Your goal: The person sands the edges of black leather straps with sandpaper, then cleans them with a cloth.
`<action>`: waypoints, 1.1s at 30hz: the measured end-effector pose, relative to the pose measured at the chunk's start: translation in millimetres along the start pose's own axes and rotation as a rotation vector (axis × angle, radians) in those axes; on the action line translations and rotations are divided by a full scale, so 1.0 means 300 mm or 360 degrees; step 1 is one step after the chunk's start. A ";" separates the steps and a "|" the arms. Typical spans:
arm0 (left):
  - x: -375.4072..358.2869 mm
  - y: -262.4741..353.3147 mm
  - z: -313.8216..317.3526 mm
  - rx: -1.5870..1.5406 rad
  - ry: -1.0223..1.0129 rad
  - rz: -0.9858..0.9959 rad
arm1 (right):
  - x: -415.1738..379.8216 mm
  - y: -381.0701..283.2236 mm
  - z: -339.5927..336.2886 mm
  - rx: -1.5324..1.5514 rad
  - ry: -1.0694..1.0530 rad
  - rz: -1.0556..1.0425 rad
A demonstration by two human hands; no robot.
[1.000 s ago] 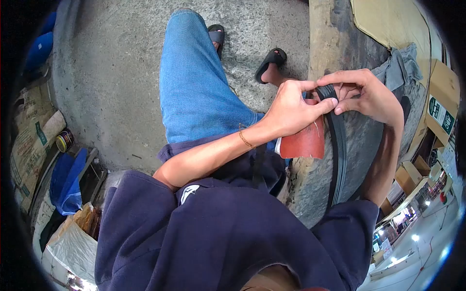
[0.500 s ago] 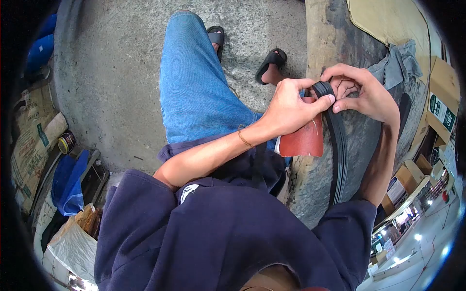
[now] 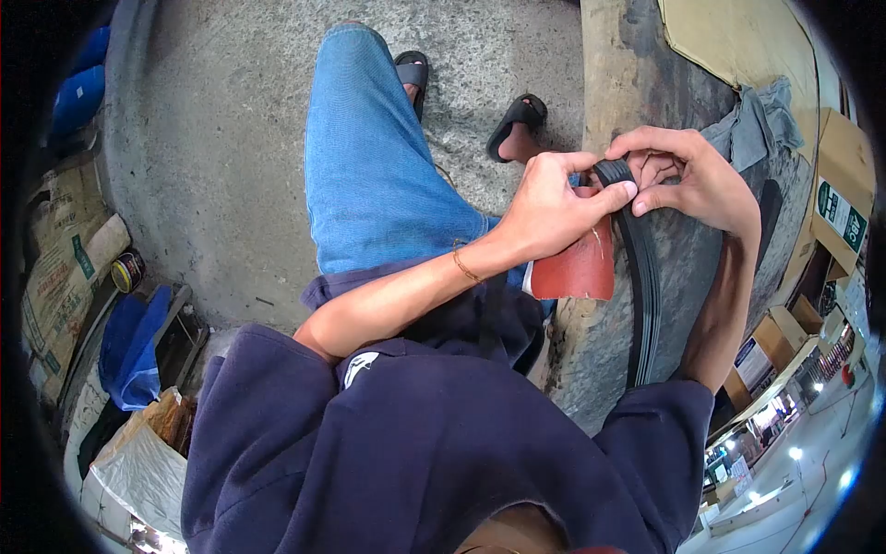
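A long black ribbed strip (image 3: 643,305) runs up along the worn bench beam and folds over at its top end, where both hands meet. My left hand (image 3: 572,205) is closed on that folded end, its thumb pressing flat on the ribs. Beneath this hand hangs a curved reddish-brown piece (image 3: 580,268) with a pale scratched edge; what holds it is hidden. At the right edge of the fold, my right hand (image 3: 697,175) curls its fingers, with index fingertip and thumb tip touching the strip. The strip's far side is hidden by the fingers.
The worn beam (image 3: 604,65) lies along my right side. A grey rag (image 3: 761,120) and cardboard boxes (image 3: 844,185) are beyond it. To the left are a small can (image 3: 127,271), blue plastic (image 3: 134,346) and a printed sack (image 3: 60,268). Concrete floor (image 3: 212,138) lies ahead.
The fingers of my right hand shift very slightly at the fold. Both hands otherwise keep their place on the strip.
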State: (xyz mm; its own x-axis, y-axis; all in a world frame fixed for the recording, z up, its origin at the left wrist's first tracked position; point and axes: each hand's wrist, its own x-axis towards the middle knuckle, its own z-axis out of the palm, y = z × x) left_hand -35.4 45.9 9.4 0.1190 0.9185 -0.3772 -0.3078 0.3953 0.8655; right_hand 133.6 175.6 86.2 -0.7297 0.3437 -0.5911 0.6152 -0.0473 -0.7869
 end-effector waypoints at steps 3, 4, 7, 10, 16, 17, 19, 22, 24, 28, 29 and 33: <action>-0.001 -0.001 0.000 0.0033 -0.0005 -0.0030 | 0.001 0.012 0.001 -0.0009 0.0012 -0.0015; -0.002 0.001 0.000 0.0033 -0.0005 -0.0028 | 0.001 0.010 0.003 -0.0010 0.0013 -0.0016; -0.005 0.007 -0.002 0.0035 0.0015 0.0024 | -0.007 -0.005 0.022 -0.0020 0.0111 -0.0034; -0.008 0.008 -0.007 0.0052 -0.0054 -0.0038 | -0.025 -0.027 0.050 -0.0012 0.0246 0.0066; -0.012 0.011 0.005 0.0055 0.0036 0.0077 | -0.065 -0.041 0.126 -0.0416 0.0657 -0.0134; -0.016 0.021 -0.001 0.0054 -0.0004 0.0000 | -0.066 -0.051 0.145 -0.0418 0.0663 -0.0134; -0.015 0.028 -0.004 0.0055 -0.0047 -0.0074 | -0.065 -0.060 0.188 -0.0612 0.0829 -0.0108; 0.008 0.005 -0.019 -0.0022 -0.0078 0.0019 | -0.046 -0.077 0.275 -0.0762 0.1062 -0.0025; 0.022 -0.008 -0.051 0.0266 -0.0219 0.0014 | -0.049 -0.064 0.296 -0.0752 0.1213 -0.0019; -0.002 -0.027 -0.095 0.0815 -0.0046 0.1118 | -0.055 -0.029 0.330 -0.0775 0.1352 -0.0139; -0.018 -0.021 -0.100 0.0815 -0.0049 0.1118 | -0.054 -0.027 0.338 -0.0774 0.1354 -0.0137; -0.031 -0.037 -0.105 0.1216 0.0025 0.1173 | -0.052 -0.035 0.354 -0.0817 0.1420 -0.0106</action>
State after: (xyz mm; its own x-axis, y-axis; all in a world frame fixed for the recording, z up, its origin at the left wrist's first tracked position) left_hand -62.9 32.6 -7.0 0.1309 0.9365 0.3254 0.3763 -0.3506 0.8576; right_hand 106.7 71.1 85.0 -0.4084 0.9120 -0.0377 0.7878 0.3313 -0.5192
